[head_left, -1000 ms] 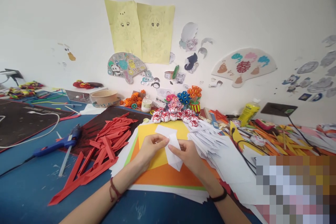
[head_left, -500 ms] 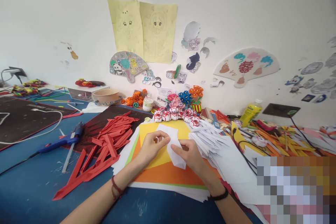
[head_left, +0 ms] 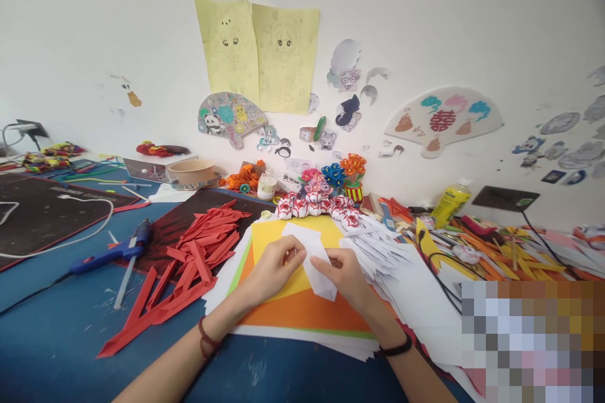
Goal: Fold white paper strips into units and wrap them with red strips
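Observation:
A white piece of paper with folded edges (head_left: 317, 280) lies slanted between my two hands, over a stack of coloured sheets. My left hand (head_left: 278, 266) has thumb and fingers pinched at the paper's left edge. From the other side, my right hand (head_left: 346, 274) grips the right edge, its thumb resting on top. Under them the stack shows a yellow sheet (head_left: 265, 236) and an orange sheet (head_left: 302, 316). Folded white paper pieces (head_left: 375, 252) are heaped just right of my right hand.
Folded red paper strips (head_left: 201, 258) are piled at the left, beside a blue glue gun (head_left: 113, 252) with its cord. Red-and-white paper pieces (head_left: 314, 206) stand behind the stack. A yellow bottle (head_left: 451, 204), a black cable (head_left: 431, 264) and orange-yellow strips (head_left: 517, 255) are at the right.
My right thumb has shifted slightly up and right along the white paper. The paper's lower end has moved a little to the right; both hands keep hold of it.

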Motion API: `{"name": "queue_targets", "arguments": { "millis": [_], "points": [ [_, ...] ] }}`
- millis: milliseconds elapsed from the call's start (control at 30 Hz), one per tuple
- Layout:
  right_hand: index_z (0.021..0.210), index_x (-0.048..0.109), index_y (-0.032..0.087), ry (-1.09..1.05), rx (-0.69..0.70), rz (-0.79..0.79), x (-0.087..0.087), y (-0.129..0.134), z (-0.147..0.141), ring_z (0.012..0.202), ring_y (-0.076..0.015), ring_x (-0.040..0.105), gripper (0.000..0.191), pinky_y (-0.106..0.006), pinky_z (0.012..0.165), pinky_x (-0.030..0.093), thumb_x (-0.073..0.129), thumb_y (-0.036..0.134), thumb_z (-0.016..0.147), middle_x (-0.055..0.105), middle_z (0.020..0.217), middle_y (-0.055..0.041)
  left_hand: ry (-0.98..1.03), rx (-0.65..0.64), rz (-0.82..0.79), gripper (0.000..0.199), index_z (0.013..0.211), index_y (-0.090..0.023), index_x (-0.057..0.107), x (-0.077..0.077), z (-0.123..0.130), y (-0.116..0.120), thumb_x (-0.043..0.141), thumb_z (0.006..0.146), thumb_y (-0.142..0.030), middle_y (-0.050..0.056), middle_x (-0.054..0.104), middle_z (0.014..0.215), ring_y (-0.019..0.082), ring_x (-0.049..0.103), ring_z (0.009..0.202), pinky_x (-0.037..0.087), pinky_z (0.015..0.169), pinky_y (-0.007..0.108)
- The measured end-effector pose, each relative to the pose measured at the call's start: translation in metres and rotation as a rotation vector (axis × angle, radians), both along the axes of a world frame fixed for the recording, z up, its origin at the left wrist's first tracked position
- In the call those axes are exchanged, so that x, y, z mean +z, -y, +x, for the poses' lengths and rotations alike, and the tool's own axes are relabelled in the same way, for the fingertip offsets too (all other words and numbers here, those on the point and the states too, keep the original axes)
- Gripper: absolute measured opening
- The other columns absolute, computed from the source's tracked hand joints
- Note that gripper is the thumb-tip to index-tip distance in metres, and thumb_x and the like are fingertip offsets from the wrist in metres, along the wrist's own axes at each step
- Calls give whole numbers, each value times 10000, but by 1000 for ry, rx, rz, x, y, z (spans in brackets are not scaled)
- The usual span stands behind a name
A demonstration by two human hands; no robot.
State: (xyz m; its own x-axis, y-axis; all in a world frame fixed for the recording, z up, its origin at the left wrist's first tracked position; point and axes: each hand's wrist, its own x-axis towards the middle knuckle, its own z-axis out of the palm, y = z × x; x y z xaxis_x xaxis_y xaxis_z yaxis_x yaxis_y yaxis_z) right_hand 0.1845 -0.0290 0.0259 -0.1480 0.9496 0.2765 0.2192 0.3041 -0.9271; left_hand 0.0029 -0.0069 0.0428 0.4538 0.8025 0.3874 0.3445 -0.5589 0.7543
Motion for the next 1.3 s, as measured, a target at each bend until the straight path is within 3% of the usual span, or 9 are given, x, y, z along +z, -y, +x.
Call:
{"name": "queue_targets", "arguments": {
  "millis": [367,500,633,767,833,900,1000,1067,1300],
  "points": [
    [565,426,171,2,9,-10,-3,-3,3,534,-90,275,389,-238,470,204,618,416,799,299,575,42,-79,-22,-5,237,766,-160,538,-3,1,0,433,931,-294,-3,543,712,121,460,647,345,596,232],
    [549,415,173,42,80,-24,-1,-2,4,523,-85,272,393,-236,462,197,618,404,795,296,563,46,-3,-22,-45,160,861,-165,573,-3,1,-3,509,897,-307,-1,580,792,113,485,666,360,601,225],
    [533,457,166,68,100,-63,1,-3,7,500,-83,300,385,-228,451,218,621,397,793,315,532,53,91,-57,-126,178,828,-161,571,-8,1,-6,562,866,-335,-13,555,714,106,480,635,351,573,214],
    [833,653,161,-46,-2,-55,-1,-9,13,595,-128,485,251,-230,528,385,669,402,766,525,663,15,313,-67,-316,251,840,-165,518,-10,2,-9,588,843,-406,0,608,678,105,512,566,375,528,210],
    [1102,604,199,-161,-125,-67,-3,-13,14,649,-146,544,450,-240,561,442,715,417,724,576,762,6,431,-34,-406,282,842,-172,481,-7,3,-9,610,824,-422,18,649,692,102,522,527,382,505,208],
    [1223,511,225,-282,-190,-141,-6,-16,12,658,-154,578,617,-246,545,471,740,447,694,594,807,3,528,-11,-483,308,821,-175,457,-6,5,-8,644,798,-419,44,681,737,115,570,555,396,511,208],
    [1118,559,187,-336,-65,-228,-12,-15,4,621,-149,588,520,-255,535,484,720,480,720,631,806,-23,617,-54,-574,316,793,-170,458,-10,10,-5,676,774,-398,59,689,751,143,628,646,433,564,216],
    [992,621,155,-316,16,-185,-15,-14,-1,591,-139,579,398,-256,551,477,698,466,757,649,754,-35,634,-99,-591,295,793,-162,481,-16,14,-3,675,778,-383,45,672,695,134,619,637,436,582,213],
    [813,710,122,-224,-41,-153,-19,-14,2,602,-165,603,321,-280,592,472,734,430,726,707,713,-84,383,-7,-439,280,753,-168,508,-27,16,-10,634,787,-416,-35,540,527,95,476,467,328,468,195]
  ]
}}
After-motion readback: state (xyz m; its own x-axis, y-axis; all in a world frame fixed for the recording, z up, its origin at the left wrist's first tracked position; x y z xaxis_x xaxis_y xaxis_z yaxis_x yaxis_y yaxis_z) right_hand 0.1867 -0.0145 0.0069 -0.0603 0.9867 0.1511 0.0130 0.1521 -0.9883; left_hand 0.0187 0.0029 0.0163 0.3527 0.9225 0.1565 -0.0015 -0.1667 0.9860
